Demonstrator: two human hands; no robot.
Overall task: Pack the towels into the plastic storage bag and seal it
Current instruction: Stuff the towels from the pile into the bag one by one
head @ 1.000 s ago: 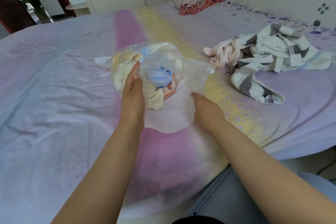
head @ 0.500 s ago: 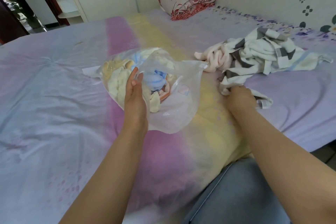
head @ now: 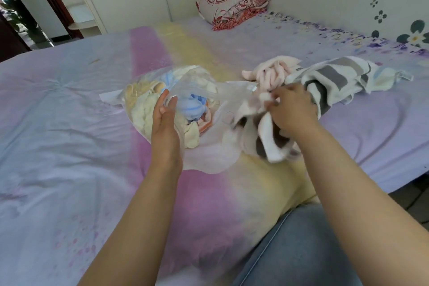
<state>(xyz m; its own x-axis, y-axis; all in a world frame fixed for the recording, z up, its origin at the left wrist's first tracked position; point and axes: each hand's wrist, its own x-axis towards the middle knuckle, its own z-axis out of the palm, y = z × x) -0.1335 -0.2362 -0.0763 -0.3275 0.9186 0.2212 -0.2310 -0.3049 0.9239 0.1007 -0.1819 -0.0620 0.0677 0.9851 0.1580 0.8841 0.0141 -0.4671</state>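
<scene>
A clear plastic storage bag [head: 210,155] lies on the bed with its mouth open toward me. Inside it are cream, blue and orange towels [head: 192,109]. My left hand [head: 165,123] holds the bag's left rim, fingers pointing up. My right hand [head: 291,109] grips a white towel with grey stripes [head: 334,79], its near end bunched at the bag's mouth. A pale pink towel [head: 271,72] lies tangled with the striped one just behind my right hand.
The bed [head: 69,146] is covered by a lilac, pink and yellow sheet. A folded red-patterned quilt [head: 232,6] sits at the far end by the wall. My knee in blue jeans [head: 301,246] is at the bed's near edge. White cupboards stand behind.
My right hand left the bag's rim, reached right to the striped towel, took hold of it and pulled it toward the bag's mouth. My left hand stayed on the bag.
</scene>
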